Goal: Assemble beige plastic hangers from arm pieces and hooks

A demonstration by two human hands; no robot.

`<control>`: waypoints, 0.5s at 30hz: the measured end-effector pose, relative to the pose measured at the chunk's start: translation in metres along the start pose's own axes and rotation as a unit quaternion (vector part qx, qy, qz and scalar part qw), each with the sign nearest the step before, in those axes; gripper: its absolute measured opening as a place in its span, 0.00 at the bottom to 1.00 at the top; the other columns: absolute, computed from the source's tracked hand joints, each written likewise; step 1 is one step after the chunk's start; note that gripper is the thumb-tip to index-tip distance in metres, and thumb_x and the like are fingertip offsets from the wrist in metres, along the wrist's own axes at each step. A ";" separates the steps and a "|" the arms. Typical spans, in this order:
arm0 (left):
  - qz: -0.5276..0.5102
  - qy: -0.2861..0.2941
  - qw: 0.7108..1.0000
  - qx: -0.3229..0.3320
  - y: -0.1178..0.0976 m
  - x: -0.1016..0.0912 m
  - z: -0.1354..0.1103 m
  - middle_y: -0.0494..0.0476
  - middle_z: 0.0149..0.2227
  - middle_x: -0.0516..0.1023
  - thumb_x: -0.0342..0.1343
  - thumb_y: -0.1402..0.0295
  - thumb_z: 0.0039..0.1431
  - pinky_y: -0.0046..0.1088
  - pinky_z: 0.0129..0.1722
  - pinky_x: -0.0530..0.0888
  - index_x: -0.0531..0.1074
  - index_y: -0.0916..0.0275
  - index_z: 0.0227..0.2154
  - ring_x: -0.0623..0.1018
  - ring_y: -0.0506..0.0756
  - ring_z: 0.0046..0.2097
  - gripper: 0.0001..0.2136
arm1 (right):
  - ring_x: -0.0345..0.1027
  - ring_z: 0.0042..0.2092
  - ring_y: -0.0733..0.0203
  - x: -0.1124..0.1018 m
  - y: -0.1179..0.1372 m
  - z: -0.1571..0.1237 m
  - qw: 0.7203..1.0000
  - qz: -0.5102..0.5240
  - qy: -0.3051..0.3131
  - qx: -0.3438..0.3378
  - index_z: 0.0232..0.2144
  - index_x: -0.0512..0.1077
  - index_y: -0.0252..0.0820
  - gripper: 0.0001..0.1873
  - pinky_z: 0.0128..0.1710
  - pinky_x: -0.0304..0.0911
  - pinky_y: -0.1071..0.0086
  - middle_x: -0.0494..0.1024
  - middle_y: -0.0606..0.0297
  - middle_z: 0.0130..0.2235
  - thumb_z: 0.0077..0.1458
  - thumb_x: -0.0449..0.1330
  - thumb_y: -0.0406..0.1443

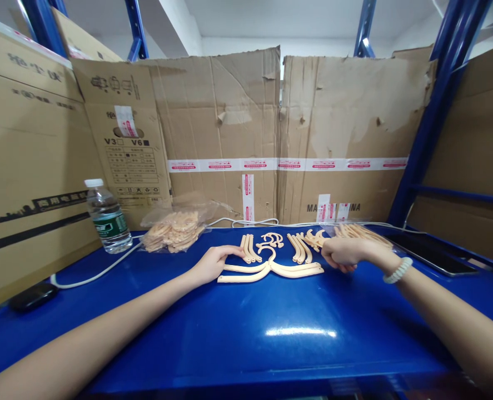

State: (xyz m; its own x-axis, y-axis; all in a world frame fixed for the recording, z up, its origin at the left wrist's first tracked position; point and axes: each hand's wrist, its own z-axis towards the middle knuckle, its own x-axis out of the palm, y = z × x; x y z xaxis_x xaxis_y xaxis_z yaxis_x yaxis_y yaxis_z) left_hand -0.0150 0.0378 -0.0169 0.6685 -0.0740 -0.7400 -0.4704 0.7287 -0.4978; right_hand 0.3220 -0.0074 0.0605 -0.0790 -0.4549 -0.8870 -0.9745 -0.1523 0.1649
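Note:
A beige plastic hanger (pixel 270 266), with a curved hook on top and a pair of arms on each side, lies flat on the blue table. My left hand (pixel 213 263) rests at the tips of its left arms, index finger stretched toward a row of loose beige arm pieces (pixel 250 248). More curved arm pieces (pixel 299 248) lie right of the hook, and several loose hooks (pixel 272 240) lie behind it. My right hand (pixel 342 254) is closed beside a small pile of curved pieces (pixel 315 239); what its fingers hold is hidden.
Plastic bags of beige parts stand at the back left (pixel 175 229) and behind my right hand (pixel 363 233). A water bottle (pixel 108 218), a white cable (pixel 88 283) and a black case (pixel 33 296) are at left. A dark phone or tablet (pixel 429 254) lies right. Cardboard (pixel 221 122) walls the back.

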 end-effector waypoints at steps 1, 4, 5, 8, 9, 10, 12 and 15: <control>0.003 -0.003 1.000 0.002 0.000 0.000 0.000 0.54 0.47 0.79 0.40 0.79 0.56 0.38 0.56 0.68 0.78 0.61 0.38 0.76 0.54 0.51 0.20 | 0.62 0.21 0.66 -0.001 -0.001 0.000 0.999 -0.009 -0.027 -0.016 0.18 0.63 0.38 0.08 0.21 0.55 0.74 0.68 0.66 0.19 0.39 0.48 0.24; 0.012 -0.008 1.000 0.013 0.000 -0.001 0.001 0.56 0.45 0.80 0.41 0.78 0.58 0.37 0.54 0.69 0.78 0.61 0.37 0.77 0.54 0.49 0.19 | 0.65 0.27 0.64 -0.002 -0.003 0.005 0.979 -0.057 -0.177 -0.083 0.20 0.66 0.39 0.09 0.25 0.54 0.73 0.73 0.63 0.25 0.41 0.49 0.24; 0.016 -0.009 1.000 0.017 0.000 -0.002 0.001 0.56 0.44 0.80 0.42 0.77 0.58 0.36 0.53 0.70 0.78 0.61 0.36 0.77 0.54 0.49 0.18 | 0.66 0.29 0.63 -0.001 -0.003 0.008 0.965 -0.070 -0.230 -0.101 0.22 0.68 0.39 0.10 0.27 0.54 0.73 0.75 0.62 0.27 0.42 0.49 0.24; 0.028 -0.005 0.999 0.031 0.000 -0.005 0.003 0.58 0.43 0.79 0.43 0.79 0.57 0.35 0.50 0.71 0.78 0.61 0.37 0.77 0.54 0.47 0.18 | 0.68 0.32 0.62 0.001 -0.001 0.020 0.938 -0.070 -0.318 -0.118 0.27 0.70 0.40 0.11 0.30 0.55 0.73 0.77 0.63 0.31 0.47 0.49 0.26; 0.037 -0.002 0.999 0.037 0.000 -0.006 0.003 0.58 0.43 0.79 0.43 0.79 0.57 0.34 0.50 0.71 0.78 0.60 0.38 0.77 0.54 0.46 0.18 | 0.68 0.33 0.62 0.002 0.001 0.024 0.934 -0.066 -0.329 -0.123 0.29 0.70 0.40 0.11 0.30 0.55 0.74 0.77 0.63 0.32 0.48 0.49 0.26; 0.049 0.003 0.998 0.043 0.000 -0.008 0.003 0.58 0.42 0.78 0.43 0.80 0.57 0.34 0.49 0.71 0.77 0.60 0.39 0.77 0.54 0.45 0.18 | 0.68 0.33 0.62 0.003 0.003 0.026 0.930 -0.065 -0.337 -0.130 0.29 0.71 0.40 0.11 0.31 0.56 0.73 0.77 0.62 0.33 0.48 0.50 0.26; 0.076 0.015 0.996 0.051 0.001 -0.012 0.003 0.58 0.41 0.77 0.44 0.80 0.57 0.33 0.47 0.71 0.77 0.60 0.39 0.76 0.54 0.44 0.18 | 0.69 0.35 0.61 0.004 0.008 0.030 0.920 -0.065 -0.357 -0.150 0.31 0.71 0.40 0.11 0.34 0.57 0.73 0.77 0.61 0.35 0.49 0.50 0.26; 0.104 0.037 0.993 0.050 0.003 -0.017 0.003 0.57 0.41 0.74 0.47 0.79 0.57 0.32 0.47 0.71 0.77 0.59 0.37 0.75 0.53 0.43 0.15 | 0.69 0.39 0.59 0.004 0.016 0.036 0.904 -0.070 -0.377 -0.191 0.33 0.71 0.38 0.13 0.38 0.59 0.72 0.76 0.59 0.37 0.50 0.49 0.25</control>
State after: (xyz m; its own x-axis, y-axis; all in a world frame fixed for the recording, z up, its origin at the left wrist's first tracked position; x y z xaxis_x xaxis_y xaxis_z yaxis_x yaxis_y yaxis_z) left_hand -0.0260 0.0433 -0.0050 0.5171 0.0375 -0.8551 -0.5315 0.7972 -0.2864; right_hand 0.2984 0.0199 0.0437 -0.2211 0.2972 -0.9289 -0.8539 -0.5192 0.0371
